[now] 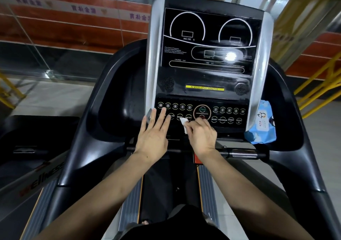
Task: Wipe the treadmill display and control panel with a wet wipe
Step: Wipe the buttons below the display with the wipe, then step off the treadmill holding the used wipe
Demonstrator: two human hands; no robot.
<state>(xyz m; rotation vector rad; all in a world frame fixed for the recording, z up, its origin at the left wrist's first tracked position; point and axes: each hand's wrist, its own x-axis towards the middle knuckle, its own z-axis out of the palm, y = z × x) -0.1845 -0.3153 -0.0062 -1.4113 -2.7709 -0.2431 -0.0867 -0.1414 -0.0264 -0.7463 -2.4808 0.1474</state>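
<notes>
The treadmill's black display point(210, 42) rises in front of me, with the button-covered control panel point(228, 115) below it. My right hand point(202, 135) pinches a small white wet wipe point(184, 124) against the panel's lower row, near the ENTER and MODE buttons. My left hand point(154, 134) lies flat with fingers spread over the left end of the panel, touching the buttons there.
A blue pack of wet wipes point(262, 127) leans in the right console tray. Black side trays and handrails point(77, 147) flank the console. A chrome grip bar point(241, 154) runs beneath the panel. Another treadmill point(27, 147) stands to the left.
</notes>
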